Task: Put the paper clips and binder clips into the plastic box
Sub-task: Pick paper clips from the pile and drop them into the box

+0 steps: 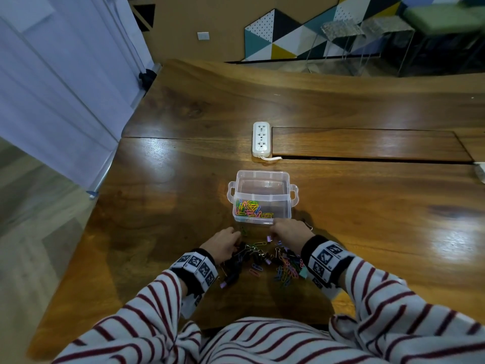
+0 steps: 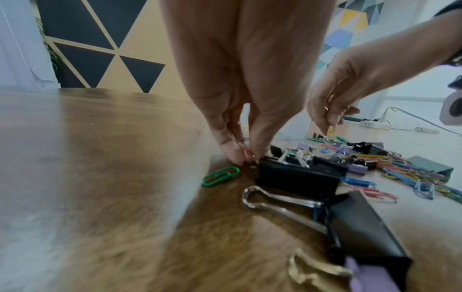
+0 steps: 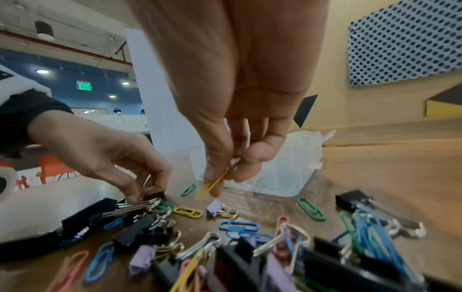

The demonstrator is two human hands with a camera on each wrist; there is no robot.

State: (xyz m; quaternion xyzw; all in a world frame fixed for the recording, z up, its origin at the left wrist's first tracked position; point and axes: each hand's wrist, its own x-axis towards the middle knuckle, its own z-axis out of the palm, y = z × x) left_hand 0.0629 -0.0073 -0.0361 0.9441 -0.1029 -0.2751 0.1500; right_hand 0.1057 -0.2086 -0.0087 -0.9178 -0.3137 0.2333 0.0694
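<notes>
I see the wooden table [image 1: 183, 179] filling most of the head view, with a white power strip [image 1: 261, 139] lying beyond the work area. Nearer me stands the clear plastic box [image 1: 262, 198], lid off, with colourful paper clips [image 1: 252, 208] heaped in its near left corner. Between the box and my body the loose pile of paper clips and binder clips [image 1: 273, 261] is scattered on the wood. My left hand [image 2: 240, 110] reaches down at the pile's left edge, fingertips pressed together on a black binder clip [image 2: 297, 175]; a green paper clip [image 2: 220, 176] lies just beside them. My right hand [image 3: 240, 138] hangs just in front of the box, thumb and fingers pinching a yellow paper clip [image 3: 212, 184] above the table.
</notes>
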